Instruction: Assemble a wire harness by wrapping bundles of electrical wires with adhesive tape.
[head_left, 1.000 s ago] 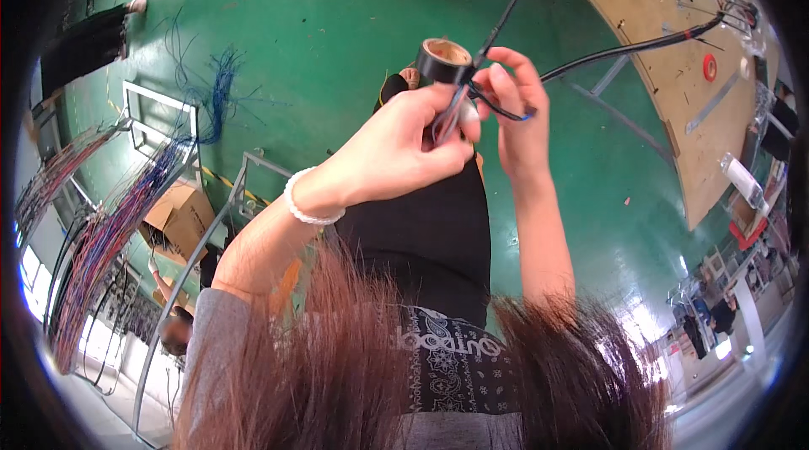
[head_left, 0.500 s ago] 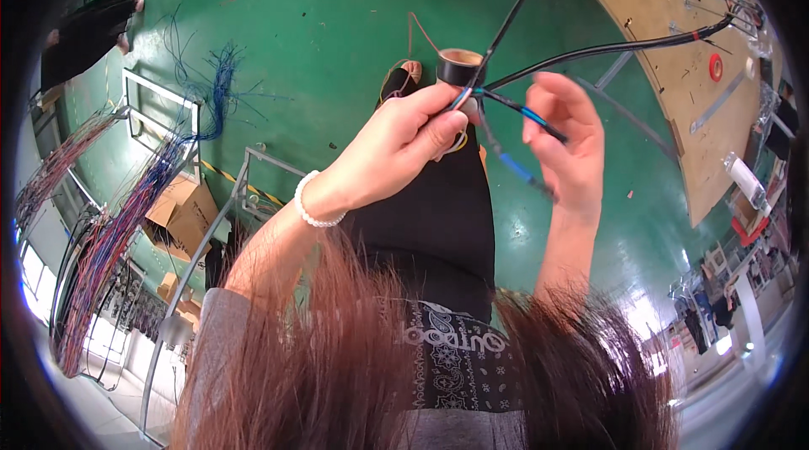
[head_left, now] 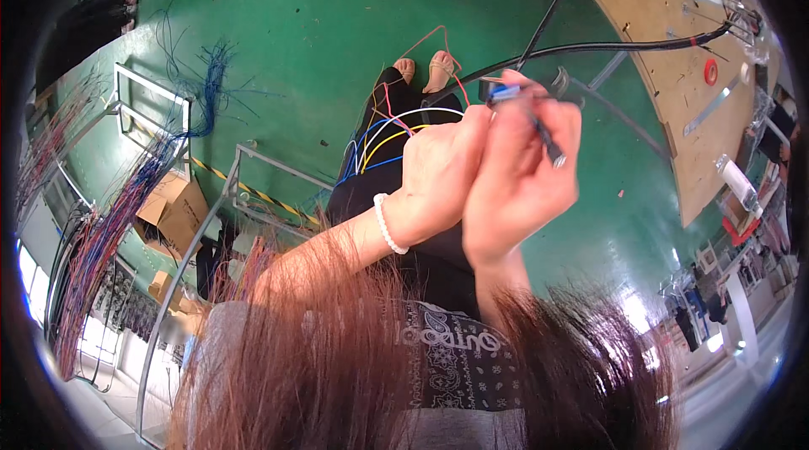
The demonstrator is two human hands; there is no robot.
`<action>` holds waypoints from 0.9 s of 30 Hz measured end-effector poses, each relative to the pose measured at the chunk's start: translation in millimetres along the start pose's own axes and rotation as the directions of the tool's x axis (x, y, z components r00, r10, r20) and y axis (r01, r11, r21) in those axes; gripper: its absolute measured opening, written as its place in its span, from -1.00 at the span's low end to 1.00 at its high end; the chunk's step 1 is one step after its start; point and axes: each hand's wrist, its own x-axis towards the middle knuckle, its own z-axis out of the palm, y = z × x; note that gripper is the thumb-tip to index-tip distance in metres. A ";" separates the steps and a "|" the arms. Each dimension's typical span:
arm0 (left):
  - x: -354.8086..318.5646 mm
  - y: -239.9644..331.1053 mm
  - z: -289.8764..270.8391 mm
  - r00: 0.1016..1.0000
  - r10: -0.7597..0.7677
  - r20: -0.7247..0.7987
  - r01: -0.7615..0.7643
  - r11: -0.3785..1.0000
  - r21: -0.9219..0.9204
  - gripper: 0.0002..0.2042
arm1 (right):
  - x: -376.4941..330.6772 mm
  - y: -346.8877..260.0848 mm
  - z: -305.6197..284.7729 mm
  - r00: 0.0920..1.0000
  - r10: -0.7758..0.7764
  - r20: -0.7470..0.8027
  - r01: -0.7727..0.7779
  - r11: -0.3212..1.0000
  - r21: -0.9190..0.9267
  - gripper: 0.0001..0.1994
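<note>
My left hand, with a white bead bracelet on its wrist, is closed on a bundle of thin wires. Loose white, yellow, blue and red wires fan out from it to the left. Pressed against it, my right hand is closed and partly blurred around the wire bundle. A blue-banded part shows above its fingers, and a short dark cable end sticks out past them. Two black wrapped cables, one rising and one running right, lead away from the hands. The exact grip is hidden by the fingers.
At right stands a wooden board with a red tape roll and the far cable end. Left are metal frames hung with long coloured wires, and a cardboard box. Another person's dark-clothed legs show upper left.
My right hand has moved left and closed in against my left hand. The left hand has turned and shifted right; coloured wires now show beside it. The black tape roll is no longer plainly visible.
</note>
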 end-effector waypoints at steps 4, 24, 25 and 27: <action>0.9 0.5 -9.1 0.997 -0.061 -0.041 0.061 0.998 -0.015 -0.80 | 49.0 -10.3 -30.1 0.853 0.319 0.413 -0.379 0.923 0.071 -0.81; -5.2 -4.3 -19.0 0.947 -0.175 0.268 0.319 0.447 -0.836 -0.64 | 86.7 30.9 -38.1 0.633 0.550 0.544 -0.754 0.596 0.276 -0.79; -10.1 -4.4 -15.5 0.963 -0.173 0.207 0.269 0.548 -0.792 -0.65 | 85.8 26.4 -31.8 0.710 0.511 0.484 -0.664 0.714 0.222 -0.79; -14.3 -6.0 -13.2 0.985 -0.137 0.102 0.171 0.754 -0.635 -0.67 | 91.2 21.0 -20.6 0.788 0.431 0.439 -0.536 0.832 0.146 -0.81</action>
